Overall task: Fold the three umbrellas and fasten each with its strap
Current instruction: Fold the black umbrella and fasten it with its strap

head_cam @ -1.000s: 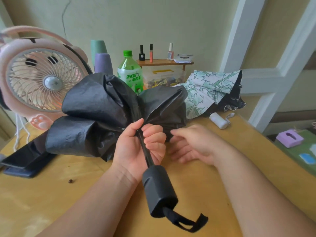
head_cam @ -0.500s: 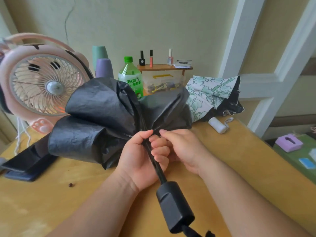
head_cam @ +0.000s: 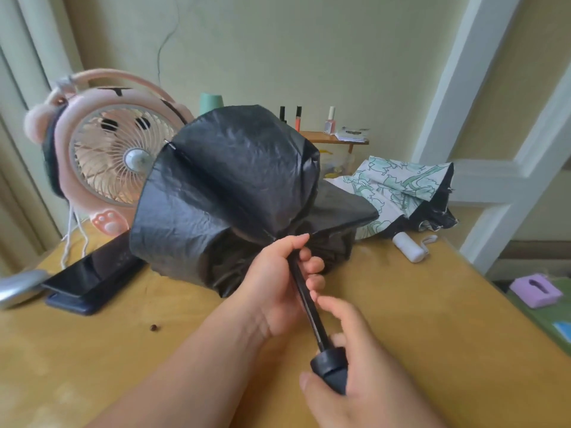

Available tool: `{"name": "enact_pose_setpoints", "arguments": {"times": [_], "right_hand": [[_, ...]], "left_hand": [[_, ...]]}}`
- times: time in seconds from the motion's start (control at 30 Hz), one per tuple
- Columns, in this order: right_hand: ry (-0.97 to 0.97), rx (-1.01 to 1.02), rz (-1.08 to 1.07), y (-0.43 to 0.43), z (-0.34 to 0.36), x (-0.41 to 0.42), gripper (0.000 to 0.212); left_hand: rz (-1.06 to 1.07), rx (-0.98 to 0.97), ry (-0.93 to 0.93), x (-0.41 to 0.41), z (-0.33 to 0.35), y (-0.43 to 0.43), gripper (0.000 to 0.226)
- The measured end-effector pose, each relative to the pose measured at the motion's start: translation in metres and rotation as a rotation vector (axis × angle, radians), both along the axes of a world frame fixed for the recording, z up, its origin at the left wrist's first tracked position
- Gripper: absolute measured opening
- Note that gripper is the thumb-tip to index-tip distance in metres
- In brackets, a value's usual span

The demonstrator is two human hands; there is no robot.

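Black umbrella shaft slants up from handle; my left grip clamps shaft above it, right grip wraps handle.

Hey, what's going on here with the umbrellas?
A person is folding a black umbrella over the wooden table. The left hand grips the shaft just below the canopy, and the right hand holds the handle at the near end. The canopy is loose and billowed, with no strap around it. Behind it to the right, a green-printed umbrella lies collapsed but loose too. No third umbrella is in view.
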State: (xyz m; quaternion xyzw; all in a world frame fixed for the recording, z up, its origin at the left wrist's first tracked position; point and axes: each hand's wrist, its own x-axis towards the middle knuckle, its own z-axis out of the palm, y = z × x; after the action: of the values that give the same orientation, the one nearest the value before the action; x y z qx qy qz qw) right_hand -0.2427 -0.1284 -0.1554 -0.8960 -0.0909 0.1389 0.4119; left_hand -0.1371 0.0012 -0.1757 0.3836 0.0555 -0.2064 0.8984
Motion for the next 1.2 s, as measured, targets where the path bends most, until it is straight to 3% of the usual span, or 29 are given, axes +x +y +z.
{"name": "enact_pose_setpoints", "arguments": {"times": [0.17, 0.33, 0.53, 0.73, 0.87, 1.07, 1.2], "right_hand": [[0.085, 0.422, -0.181, -0.004, -0.028, -0.007, 0.069], [0.17, 0.695, -0.149, -0.013, -0.017, -0.019, 0.064], [0.176, 0.769, -0.076, -0.015, -0.009, -0.026, 0.061], [0.217, 0.785, -0.02, -0.017, -0.004, -0.025, 0.064], [0.21, 0.784, -0.008, -0.019, 0.002, -0.024, 0.071], [0.172, 0.761, -0.075, -0.019, 0.001, -0.024, 0.059], [-0.068, 0.707, -0.265, -0.011, -0.007, -0.027, 0.038]], "left_hand": [[-0.188, -0.101, 0.077, -0.002, -0.007, 0.004, 0.02], [-0.28, -0.316, 0.096, -0.008, -0.007, 0.008, 0.038], [-0.167, -0.386, 0.182, -0.01, -0.006, 0.001, 0.049], [-0.069, -0.396, 0.151, -0.009, -0.007, 0.0, 0.007], [-0.072, -0.434, 0.118, -0.007, -0.008, 0.0, 0.021], [-0.034, -0.451, 0.135, -0.009, -0.005, 0.002, 0.03], [-0.006, -0.393, 0.089, -0.013, -0.003, 0.002, 0.029]]}}
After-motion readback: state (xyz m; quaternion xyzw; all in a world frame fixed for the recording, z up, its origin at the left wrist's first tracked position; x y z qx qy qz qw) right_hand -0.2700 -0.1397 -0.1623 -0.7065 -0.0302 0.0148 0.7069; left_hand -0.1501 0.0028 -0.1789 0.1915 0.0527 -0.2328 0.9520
